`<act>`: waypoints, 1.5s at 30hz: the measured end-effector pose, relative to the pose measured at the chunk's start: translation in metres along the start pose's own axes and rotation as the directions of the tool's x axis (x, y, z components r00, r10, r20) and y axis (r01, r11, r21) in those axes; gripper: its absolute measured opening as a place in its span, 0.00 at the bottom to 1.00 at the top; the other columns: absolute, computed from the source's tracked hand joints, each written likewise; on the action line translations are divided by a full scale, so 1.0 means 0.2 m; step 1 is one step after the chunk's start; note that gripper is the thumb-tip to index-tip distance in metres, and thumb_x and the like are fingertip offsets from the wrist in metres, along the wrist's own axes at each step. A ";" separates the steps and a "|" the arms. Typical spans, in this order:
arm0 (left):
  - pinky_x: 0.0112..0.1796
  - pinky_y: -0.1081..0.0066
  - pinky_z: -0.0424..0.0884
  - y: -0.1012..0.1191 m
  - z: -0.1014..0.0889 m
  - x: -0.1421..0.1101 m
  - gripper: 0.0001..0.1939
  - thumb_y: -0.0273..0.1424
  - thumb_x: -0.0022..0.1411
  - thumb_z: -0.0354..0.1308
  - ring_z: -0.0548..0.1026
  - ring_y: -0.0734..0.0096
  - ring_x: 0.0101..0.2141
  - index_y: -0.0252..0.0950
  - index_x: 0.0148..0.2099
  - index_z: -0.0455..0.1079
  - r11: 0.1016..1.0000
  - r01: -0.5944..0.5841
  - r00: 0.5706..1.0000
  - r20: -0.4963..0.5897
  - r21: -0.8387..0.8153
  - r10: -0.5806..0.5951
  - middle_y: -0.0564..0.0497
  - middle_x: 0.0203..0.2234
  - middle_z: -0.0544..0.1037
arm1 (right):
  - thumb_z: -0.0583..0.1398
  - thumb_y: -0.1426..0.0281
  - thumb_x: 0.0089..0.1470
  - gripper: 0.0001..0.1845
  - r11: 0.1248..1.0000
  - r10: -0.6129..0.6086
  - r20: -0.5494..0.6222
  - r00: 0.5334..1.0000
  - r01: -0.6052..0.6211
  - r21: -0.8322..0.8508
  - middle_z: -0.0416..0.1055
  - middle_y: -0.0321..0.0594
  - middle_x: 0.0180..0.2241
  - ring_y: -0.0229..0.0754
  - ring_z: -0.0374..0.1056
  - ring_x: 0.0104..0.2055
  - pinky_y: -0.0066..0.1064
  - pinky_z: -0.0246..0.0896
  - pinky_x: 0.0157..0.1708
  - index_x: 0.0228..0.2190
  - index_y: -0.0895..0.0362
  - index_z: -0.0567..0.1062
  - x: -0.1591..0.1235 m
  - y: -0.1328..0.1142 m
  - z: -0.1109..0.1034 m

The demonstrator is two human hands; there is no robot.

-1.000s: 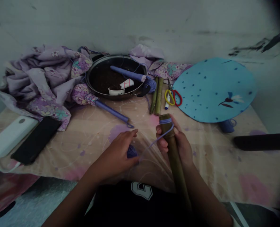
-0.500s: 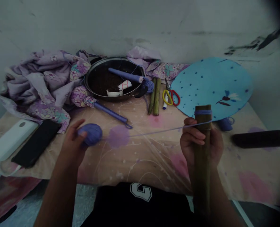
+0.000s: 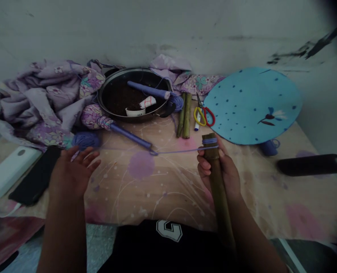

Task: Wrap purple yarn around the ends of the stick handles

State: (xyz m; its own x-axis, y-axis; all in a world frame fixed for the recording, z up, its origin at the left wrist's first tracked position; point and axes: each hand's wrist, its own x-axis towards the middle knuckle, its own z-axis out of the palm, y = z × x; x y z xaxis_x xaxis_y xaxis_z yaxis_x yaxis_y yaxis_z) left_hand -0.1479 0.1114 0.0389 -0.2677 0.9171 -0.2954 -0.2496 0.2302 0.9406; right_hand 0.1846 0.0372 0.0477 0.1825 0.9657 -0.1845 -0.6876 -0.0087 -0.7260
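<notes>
My right hand (image 3: 221, 167) is wrapped round a thick green bamboo stick (image 3: 218, 189), tilted with its top end toward the table's middle. Purple yarn (image 3: 210, 140) is wound in a few turns near that top end. From there a strand runs left across the table to the purple yarn ball (image 3: 86, 140), which lies against the flowered cloth. Just in front of the ball is my left hand (image 3: 74, 170), its fingers spread and nothing in its grasp.
A black pan (image 3: 100, 99) holds dark crumbs and a purple-wrapped stick. A cloth-headed stick (image 3: 131, 135), two bamboo pieces (image 3: 187, 115), scissors (image 3: 204, 116) and a blue round board (image 3: 250, 106) lie around. A phone (image 3: 34, 182) and white power bank (image 3: 11, 172) sit left; a dark handle (image 3: 307, 165) right.
My left hand has let go of the yarn ball, which now lies farther left and back on the table. My right hand has moved left with the bamboo stick, tilting it.
</notes>
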 end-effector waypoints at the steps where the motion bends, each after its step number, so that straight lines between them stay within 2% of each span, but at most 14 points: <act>1: 0.34 0.61 0.71 -0.02 0.03 -0.03 0.07 0.41 0.59 0.54 0.75 0.64 0.35 0.46 0.35 0.69 0.997 -0.057 0.998 0.032 0.043 0.055 0.54 0.31 0.77 | 0.59 0.66 0.51 0.23 1.000 0.004 0.014 1.000 -0.004 -0.012 0.71 0.37 0.31 0.34 0.63 0.23 0.23 0.58 0.17 0.50 0.47 0.67 0.00 0.01 0.00; 4: 0.40 0.61 0.70 -0.06 0.18 -0.14 0.06 0.35 0.58 0.57 0.74 0.66 0.35 0.43 0.38 0.71 0.901 -0.340 0.929 0.244 0.270 0.278 0.53 0.33 0.76 | 0.59 0.64 0.52 0.21 0.998 0.026 0.053 0.998 -0.023 -0.058 0.72 0.37 0.32 0.35 0.65 0.23 0.24 0.59 0.17 0.49 0.47 0.67 -0.01 0.04 0.02; 8: 0.53 0.57 0.62 -0.10 0.44 -0.29 0.19 0.33 0.58 0.57 0.68 0.60 0.50 0.41 0.52 0.65 0.614 -0.699 0.627 0.726 0.366 0.281 0.46 0.49 0.71 | 0.58 0.63 0.53 0.19 0.992 0.046 0.110 0.993 -0.032 -0.125 0.73 0.37 0.31 0.36 0.67 0.23 0.27 0.63 0.19 0.48 0.47 0.69 -0.02 0.10 0.05; 10: 0.54 0.56 0.60 -0.12 0.55 -0.34 0.20 0.32 0.60 0.55 0.66 0.59 0.53 0.40 0.55 0.61 0.629 -0.727 0.528 0.810 0.276 0.255 0.44 0.52 0.69 | 0.59 0.64 0.54 0.18 0.987 0.047 0.140 0.989 -0.024 -0.159 0.74 0.36 0.30 0.37 0.68 0.24 0.29 0.65 0.21 0.48 0.47 0.70 -0.02 0.12 0.05; 11: 0.53 0.57 0.62 -0.13 0.59 -0.35 0.19 0.33 0.61 0.53 0.67 0.60 0.52 0.40 0.54 0.60 0.675 -0.699 0.522 0.814 0.238 0.253 0.44 0.51 0.69 | 0.58 0.65 0.54 0.17 0.984 0.053 0.151 0.987 -0.026 -0.178 0.74 0.35 0.29 0.37 0.69 0.25 0.30 0.66 0.22 0.48 0.47 0.70 -0.02 0.14 0.05; 16: 0.32 0.70 0.68 -0.19 0.69 -0.37 0.15 0.37 0.62 0.52 0.72 0.73 0.30 0.37 0.48 0.57 0.874 -0.420 0.687 0.714 0.243 0.131 0.51 0.32 0.70 | 0.59 0.66 0.54 0.15 0.975 0.089 0.189 0.978 -0.047 -0.215 0.72 0.33 0.27 0.38 0.70 0.25 0.33 0.68 0.25 0.46 0.46 0.72 -0.02 0.17 0.04; 19: 0.27 0.73 0.64 -0.21 0.69 -0.37 0.15 0.39 0.62 0.52 0.68 0.76 0.25 0.36 0.47 0.57 0.863 -0.404 0.724 0.683 0.305 0.097 0.56 0.25 0.66 | 0.59 0.68 0.53 0.14 0.971 0.106 0.172 0.979 -0.065 -0.229 0.71 0.34 0.30 0.37 0.69 0.25 0.32 0.68 0.24 0.44 0.47 0.72 -0.02 0.16 0.05; 22: 0.27 0.73 0.62 -0.22 0.69 -0.35 0.15 0.38 0.62 0.51 0.66 0.74 0.25 0.36 0.48 0.59 0.738 -0.501 0.768 0.625 0.451 0.140 0.57 0.23 0.64 | 0.58 0.69 0.53 0.17 0.961 0.160 0.138 0.977 -0.123 -0.247 0.69 0.34 0.31 0.35 0.67 0.24 0.27 0.65 0.19 0.46 0.48 0.68 -0.02 0.15 0.04; 25: 0.30 0.70 0.62 -0.22 0.69 -0.33 0.10 0.36 0.64 0.49 0.68 0.71 0.27 0.36 0.41 0.66 0.568 -0.635 0.721 0.666 0.523 0.193 0.54 0.24 0.68 | 0.57 0.68 0.51 0.17 0.949 0.276 0.160 0.948 -0.242 -0.203 0.67 0.33 0.27 0.35 0.64 0.21 0.22 0.59 0.14 0.45 0.52 0.68 -0.01 0.14 0.03; 28: 0.33 0.69 0.63 -0.22 0.69 -0.32 0.12 0.34 0.65 0.48 0.69 0.70 0.30 0.36 0.33 0.68 0.486 -0.722 0.647 0.729 0.492 0.224 0.52 0.25 0.71 | 0.57 0.65 0.51 0.12 0.932 0.345 0.183 0.921 -0.312 -0.185 0.64 0.34 0.23 0.34 0.61 0.20 0.21 0.56 0.13 0.38 0.56 0.69 0.00 0.13 0.03; 33: 0.33 0.70 0.64 -0.24 0.69 -0.29 0.13 0.35 0.66 0.46 0.69 0.70 0.30 0.35 0.33 0.69 0.466 -0.754 0.612 0.754 0.464 0.240 0.51 0.26 0.71 | 0.57 0.59 0.54 0.12 0.916 0.349 0.109 0.931 -0.315 -0.249 0.64 0.32 0.22 0.33 0.59 0.18 0.20 0.54 0.12 0.33 0.55 0.67 -0.01 0.12 0.04; 39: 0.36 0.69 0.65 -0.26 0.67 -0.28 0.17 0.40 0.65 0.45 0.69 0.68 0.35 0.34 0.46 0.66 0.547 -0.784 0.495 0.827 0.293 0.266 0.47 0.34 0.71 | 0.57 0.57 0.54 0.15 0.909 0.350 0.098 0.932 -0.312 -0.276 0.64 0.32 0.21 0.33 0.59 0.18 0.20 0.54 0.12 0.34 0.56 0.68 0.00 0.12 0.03; 41: 0.33 0.70 0.65 -0.26 0.68 -0.29 0.19 0.43 0.63 0.48 0.69 0.68 0.33 0.34 0.47 0.65 0.573 -0.766 0.501 0.829 0.292 0.246 0.47 0.34 0.71 | 0.57 0.57 0.54 0.15 0.909 0.348 0.089 0.933 -0.312 -0.278 0.64 0.32 0.21 0.33 0.59 0.18 0.20 0.55 0.12 0.35 0.56 0.68 0.00 0.13 0.03; 45: 0.25 0.75 0.59 -0.23 0.71 -0.31 0.14 0.40 0.60 0.53 0.64 0.76 0.23 0.34 0.35 0.69 0.673 -0.645 0.597 0.788 0.362 0.149 0.55 0.22 0.69 | 0.56 0.58 0.55 0.14 0.912 0.348 0.107 0.931 -0.310 -0.268 0.64 0.31 0.18 0.32 0.59 0.17 0.20 0.55 0.12 0.32 0.56 0.69 0.01 0.14 0.02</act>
State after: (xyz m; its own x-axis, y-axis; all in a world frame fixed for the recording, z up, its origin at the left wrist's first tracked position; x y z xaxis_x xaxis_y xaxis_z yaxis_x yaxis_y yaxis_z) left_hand 0.0121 0.0901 0.0368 0.5363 0.8386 0.0955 0.3411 -0.3189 0.8843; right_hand 0.1632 0.0388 0.0289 -0.1443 0.9241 -0.3539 -0.4956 -0.3770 -0.7825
